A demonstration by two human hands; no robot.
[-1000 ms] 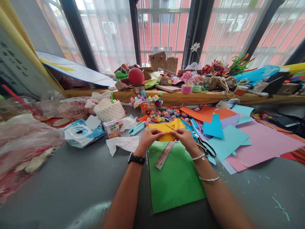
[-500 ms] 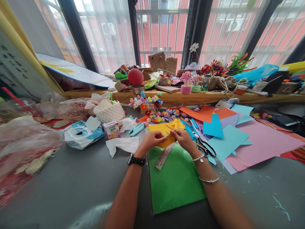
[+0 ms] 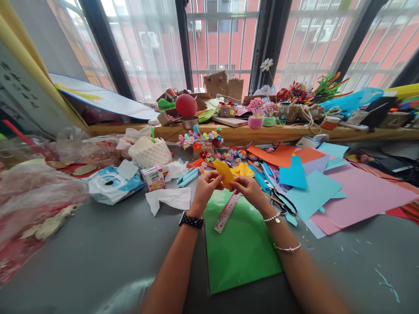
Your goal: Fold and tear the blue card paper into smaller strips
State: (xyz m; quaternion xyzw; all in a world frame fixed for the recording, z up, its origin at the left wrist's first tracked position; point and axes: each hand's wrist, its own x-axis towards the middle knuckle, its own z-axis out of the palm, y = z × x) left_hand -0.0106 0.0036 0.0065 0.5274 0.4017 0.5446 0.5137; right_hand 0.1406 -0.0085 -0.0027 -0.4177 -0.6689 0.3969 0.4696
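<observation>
Yellow paper [image 3: 224, 173] up above the far end of the green mat [image 3: 242, 248], left hand [image 3: 207, 187] pinching one side, right hand [image 3: 246, 189] nipping the lower edge, fingers closed on it! Yellow pieces [image 3: 244, 170] lie just beyond, so some look finished; this one, I'd judge, isn't, with ruler [image 3: 227, 212] and scissors [image 3: 285, 203] both lying unheld. Folded or single? Can't tell; some fingertips hide behind it, its creases too small to read

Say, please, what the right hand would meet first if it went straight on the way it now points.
The right hand would probably meet the yellow paper it touches, then the left hand; depth is hard to judge.
</observation>
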